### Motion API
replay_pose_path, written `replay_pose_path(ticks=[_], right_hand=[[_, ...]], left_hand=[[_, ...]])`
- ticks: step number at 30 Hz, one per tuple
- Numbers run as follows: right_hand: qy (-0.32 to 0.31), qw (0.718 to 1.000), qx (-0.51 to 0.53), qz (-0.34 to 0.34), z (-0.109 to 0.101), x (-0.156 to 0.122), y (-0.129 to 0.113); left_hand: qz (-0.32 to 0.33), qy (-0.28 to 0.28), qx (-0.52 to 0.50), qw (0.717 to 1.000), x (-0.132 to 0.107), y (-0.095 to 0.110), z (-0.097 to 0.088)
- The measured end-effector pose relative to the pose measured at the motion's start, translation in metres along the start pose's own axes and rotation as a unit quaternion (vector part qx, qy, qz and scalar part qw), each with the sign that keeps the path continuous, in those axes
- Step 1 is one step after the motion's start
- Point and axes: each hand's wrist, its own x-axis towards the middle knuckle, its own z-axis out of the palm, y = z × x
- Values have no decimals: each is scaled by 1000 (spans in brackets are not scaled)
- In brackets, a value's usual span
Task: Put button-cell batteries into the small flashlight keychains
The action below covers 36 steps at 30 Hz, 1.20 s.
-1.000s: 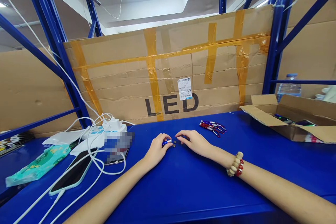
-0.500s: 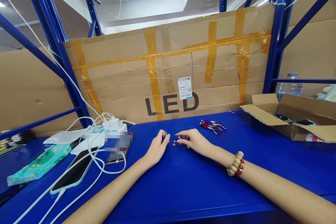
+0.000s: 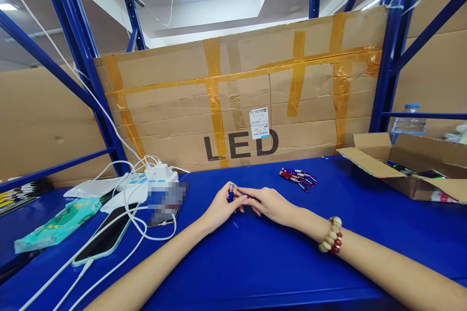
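Observation:
My left hand [image 3: 221, 208] is closed round a small blue cylinder [image 3: 231, 192], a mini flashlight body held upright with its silver end up. My right hand [image 3: 268, 203] lies beside it on the blue table [image 3: 255, 257], fingers pinched and touching the left hand's fingertips near the cylinder. What the right fingers hold is too small to name. A bead bracelet [image 3: 331, 241] is on my right wrist. A small pile of red and blue keychain flashlights [image 3: 297, 177] lies just beyond my right hand.
An open cardboard box [image 3: 404, 167] with more items sits at the right, a water bottle [image 3: 407, 124] behind it. At the left lie a power strip with white cables [image 3: 153, 177], phones [image 3: 104, 240] and a green packet [image 3: 58, 223]. A taped cardboard sheet [image 3: 237, 102] marked LED stands behind.
My left hand turned the blue cylinder from lying to upright. My right hand moved left from the tiny pieces on the table and now meets the left fingertips.

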Motion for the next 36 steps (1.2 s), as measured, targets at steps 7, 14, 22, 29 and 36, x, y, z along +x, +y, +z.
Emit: replay_pose_path(ticks=[7, 14, 22, 29, 36], right_hand=[[-3, 1000, -30, -3, -2, -1, -5], [-12, 1000, -26, -10, -2, -2, -5], [-9, 999, -48, -21, -3, -2, -7], [-29, 998, -55, -11, -2, -2, -5], [-14, 1000, -5, -22, -1, -2, -7]], left_hand=[[-34, 20, -1, 999, -3, 4, 1], [-40, 37, -42, 998, -4, 8, 1], [-41, 25, -59, 997, -3, 6, -1], [-32, 11, -37, 999, -4, 6, 0], [-35, 1, -34, 999, -3, 4, -1]])
